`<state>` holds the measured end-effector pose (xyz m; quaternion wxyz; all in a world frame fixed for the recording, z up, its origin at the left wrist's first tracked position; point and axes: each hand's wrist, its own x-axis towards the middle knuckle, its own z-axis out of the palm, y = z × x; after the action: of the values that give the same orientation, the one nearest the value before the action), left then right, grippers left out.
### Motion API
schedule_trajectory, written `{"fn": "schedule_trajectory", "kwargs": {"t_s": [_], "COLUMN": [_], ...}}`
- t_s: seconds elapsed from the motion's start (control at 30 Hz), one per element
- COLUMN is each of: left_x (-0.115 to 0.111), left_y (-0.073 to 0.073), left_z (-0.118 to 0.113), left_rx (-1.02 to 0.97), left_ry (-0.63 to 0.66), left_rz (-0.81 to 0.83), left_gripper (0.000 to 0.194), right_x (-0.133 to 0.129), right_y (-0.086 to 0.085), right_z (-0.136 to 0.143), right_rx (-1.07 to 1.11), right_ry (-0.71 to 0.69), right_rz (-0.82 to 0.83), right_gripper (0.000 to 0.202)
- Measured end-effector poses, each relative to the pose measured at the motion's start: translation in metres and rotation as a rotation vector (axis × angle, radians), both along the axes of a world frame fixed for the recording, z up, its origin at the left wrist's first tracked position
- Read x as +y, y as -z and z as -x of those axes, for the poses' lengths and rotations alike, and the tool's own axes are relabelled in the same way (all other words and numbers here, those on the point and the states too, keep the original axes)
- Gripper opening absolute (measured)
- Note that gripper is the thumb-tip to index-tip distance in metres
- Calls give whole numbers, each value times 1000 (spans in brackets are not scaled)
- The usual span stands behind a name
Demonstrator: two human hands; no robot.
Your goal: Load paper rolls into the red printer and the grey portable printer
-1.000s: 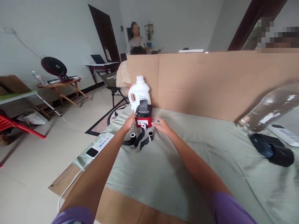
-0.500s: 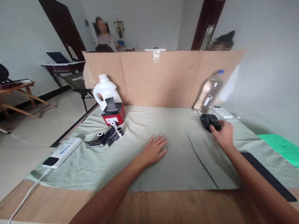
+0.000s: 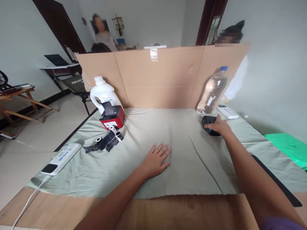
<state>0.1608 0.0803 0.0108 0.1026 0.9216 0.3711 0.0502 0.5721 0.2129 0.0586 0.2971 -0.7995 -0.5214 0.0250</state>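
Observation:
My left hand (image 3: 156, 159) lies flat on the grey-green cloth (image 3: 148, 187), palm down and fingers spread, holding nothing. My right hand (image 3: 221, 126) is at a small black box-shaped device (image 3: 208, 121) on the right part of the cloth. Its thumb reaches across the near side and another finger bends over the top, while the remaining fingers are hidden behind the hand. The device seems to rest on the cloth. Just behind it a large clear bottle (image 3: 213, 91) with a blue cap leans against the cardboard.
A cardboard panel (image 3: 158, 76) closes off the back. At left are a white jug (image 3: 105, 92), a red and black box-shaped device (image 3: 112, 118), black strips with small rolls (image 3: 105, 142) and a power strip (image 3: 62, 158). A white power strip (image 3: 227, 112) and black flat slab (image 3: 275, 179) lie right.
My right hand has shifted from a pinch at the device's near right side to a wider grip over it. My left hand stays flat. The view has shifted slightly.

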Motion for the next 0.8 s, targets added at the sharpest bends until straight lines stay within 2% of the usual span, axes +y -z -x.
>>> {"fn": "schedule_trajectory", "kwargs": {"t_s": [0.07,0.13,0.17,0.3,0.4,0.47,0.57,0.7,0.8], "left_x": [0,-1,-2,-7,-12,-15,-18,-21,-23], "left_y": [1,1,0,-6,-11,-14,-17,-19,-20], "left_z": [0,0,0,0,0,0,-1,-2,-2], "left_rx": [-1,-3,-9,-66,-101,-115,-132,-117,-113], "left_ry": [-2,0,12,196,325,398,499,506,529], "left_rz": [-12,-25,-31,-20,9,28,35,51,70], "left_gripper": [65,65,65,60,54,50,48,48,48], "right_x": [-14,-29,-35,-47,-50,-53,-60,-56,-42], "right_y": [-7,-12,-14,-8,3,10,14,15,22], "right_z": [39,91,120,220,266,283,290,269,242], "right_rx": [40,41,28,81,130,112,58,132,253], "right_ry": [47,-4,-59,-277,-315,-308,-294,-291,-348], "right_rz": [103,97,57,-32,19,42,42,75,-55], "right_gripper": [112,122,120,113,109,109,111,111,87]}}
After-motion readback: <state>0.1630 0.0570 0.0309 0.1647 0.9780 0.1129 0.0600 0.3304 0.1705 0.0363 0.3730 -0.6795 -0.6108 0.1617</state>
